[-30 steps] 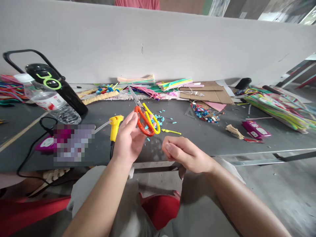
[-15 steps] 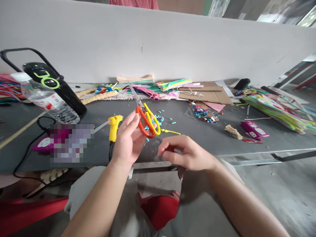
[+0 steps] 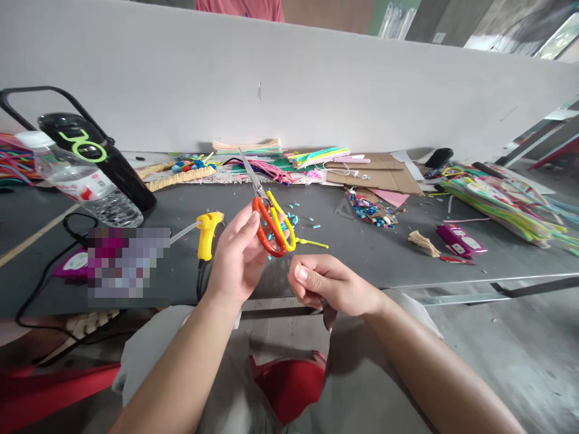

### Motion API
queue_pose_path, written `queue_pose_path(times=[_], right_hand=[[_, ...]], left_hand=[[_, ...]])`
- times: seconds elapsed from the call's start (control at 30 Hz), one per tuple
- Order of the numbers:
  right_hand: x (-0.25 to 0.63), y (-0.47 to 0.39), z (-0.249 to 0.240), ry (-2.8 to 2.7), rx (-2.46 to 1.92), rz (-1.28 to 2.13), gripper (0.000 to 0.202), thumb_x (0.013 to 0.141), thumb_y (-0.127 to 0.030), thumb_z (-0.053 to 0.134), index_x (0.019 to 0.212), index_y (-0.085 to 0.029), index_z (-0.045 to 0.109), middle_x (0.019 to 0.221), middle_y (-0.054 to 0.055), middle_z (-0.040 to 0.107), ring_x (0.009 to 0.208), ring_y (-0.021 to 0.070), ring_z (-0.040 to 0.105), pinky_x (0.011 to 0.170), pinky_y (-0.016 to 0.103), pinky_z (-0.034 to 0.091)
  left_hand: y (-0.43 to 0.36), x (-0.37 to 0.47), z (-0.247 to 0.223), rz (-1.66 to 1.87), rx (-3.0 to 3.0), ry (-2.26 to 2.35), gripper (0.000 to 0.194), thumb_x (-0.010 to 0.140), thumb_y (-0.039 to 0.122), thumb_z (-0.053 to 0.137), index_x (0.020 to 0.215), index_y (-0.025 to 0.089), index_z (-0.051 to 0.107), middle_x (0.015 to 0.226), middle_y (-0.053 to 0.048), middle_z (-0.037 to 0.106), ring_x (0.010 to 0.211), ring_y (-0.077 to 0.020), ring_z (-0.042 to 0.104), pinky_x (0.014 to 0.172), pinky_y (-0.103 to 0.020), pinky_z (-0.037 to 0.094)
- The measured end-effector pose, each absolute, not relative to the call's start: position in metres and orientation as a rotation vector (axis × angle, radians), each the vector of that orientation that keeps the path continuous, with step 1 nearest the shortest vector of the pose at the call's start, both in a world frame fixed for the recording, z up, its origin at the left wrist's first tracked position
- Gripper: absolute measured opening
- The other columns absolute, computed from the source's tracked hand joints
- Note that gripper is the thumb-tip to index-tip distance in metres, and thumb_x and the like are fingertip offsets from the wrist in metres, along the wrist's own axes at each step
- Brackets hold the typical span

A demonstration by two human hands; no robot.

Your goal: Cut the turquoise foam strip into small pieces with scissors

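Note:
My left hand [image 3: 239, 256] holds a pair of scissors [image 3: 271, 226] with one red-orange and one yellow handle loop, blades closed and pointing up and away. Small blue pieces [image 3: 315, 226] lie scattered on the dark table behind the scissors. My right hand [image 3: 332, 282] is closed just right of the scissors, thumb pressed on the curled fingers; whatever may be inside is hidden. A thin yellow-green strip [image 3: 314, 243] lies on the table beyond my right hand. To the left of my left hand is a yellow glue gun [image 3: 207, 236].
At the left stand a plastic bottle [image 3: 90, 187] and a black flask [image 3: 122, 175]. Pipe-cleaner bundles [image 3: 321, 157] and cardboard [image 3: 375, 173] line the grey partition. A purple packet [image 3: 461, 241] and a large colourful bundle [image 3: 511, 211] lie at the right. A person is behind the partition.
My right hand's fingers have curled in tighter, with the thumb now over them. The scissors have turned slightly in my left hand. The view has shifted a little.

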State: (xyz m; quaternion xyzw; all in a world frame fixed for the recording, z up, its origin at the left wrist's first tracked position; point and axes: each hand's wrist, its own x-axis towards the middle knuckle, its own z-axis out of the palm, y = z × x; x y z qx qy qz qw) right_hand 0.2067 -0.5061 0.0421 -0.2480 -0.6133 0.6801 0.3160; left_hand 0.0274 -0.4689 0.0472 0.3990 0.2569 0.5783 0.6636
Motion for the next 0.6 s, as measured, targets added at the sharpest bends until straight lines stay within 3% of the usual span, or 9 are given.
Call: queue_pose_path(times=[0.13, 0.23, 0.37, 0.6], right_hand=[[0.204, -0.504, 0.036, -1.565, -0.735, 1.646, 0.041, 0.1, -0.051, 0.054, 0.077, -0.016, 0.057, 0.059, -0.005, 0.042, 0.05, 0.0071, 0.037, 0.047, 0.021, 0.03], [0.203, -0.5, 0.035, -1.375, -0.831, 1.408, 0.03, 0.096, -0.044, 0.063, 0.092, -0.015, 0.069, 0.064, -0.004, 0.05, 0.05, 0.0057, 0.04, 0.045, 0.02, 0.029], [0.201, -0.499, 0.037, -1.304, -0.921, 1.442, 0.031, 0.094, -0.044, 0.066, 0.107, -0.016, 0.072, 0.062, -0.004, 0.057, 0.042, 0.0037, 0.037, 0.04, 0.019, 0.026], [0.197, -0.501, 0.037, -1.339, -0.989, 1.606, 0.035, 0.093, -0.049, 0.064, 0.094, -0.014, 0.069, 0.051, -0.004, 0.059, 0.032, 0.003, 0.033, 0.033, 0.017, 0.022]], left_hand=[[-0.469, 0.028, 0.046, 1.307, 0.91, 0.595, 0.031, 0.092, 0.039, 0.065, 0.117, 0.02, 0.068, 0.107, -0.009, 0.071, 0.094, -0.0234, 0.071, 0.075, -0.032, 0.059], [-0.469, 0.029, 0.046, 1.292, 0.95, 0.583, 0.031, 0.094, 0.04, 0.063, 0.116, 0.019, 0.068, 0.105, -0.01, 0.071, 0.095, -0.0219, 0.069, 0.075, -0.029, 0.058], [-0.47, 0.034, 0.044, 1.278, 0.974, 0.58, 0.034, 0.092, 0.04, 0.068, 0.119, 0.019, 0.067, 0.114, -0.011, 0.07, 0.098, -0.0221, 0.069, 0.075, -0.028, 0.057], [-0.473, 0.044, 0.037, 1.318, 0.963, 0.555, 0.045, 0.086, 0.031, 0.076, 0.128, 0.02, 0.062, 0.134, -0.013, 0.062, 0.111, -0.0249, 0.066, 0.079, -0.029, 0.057]])
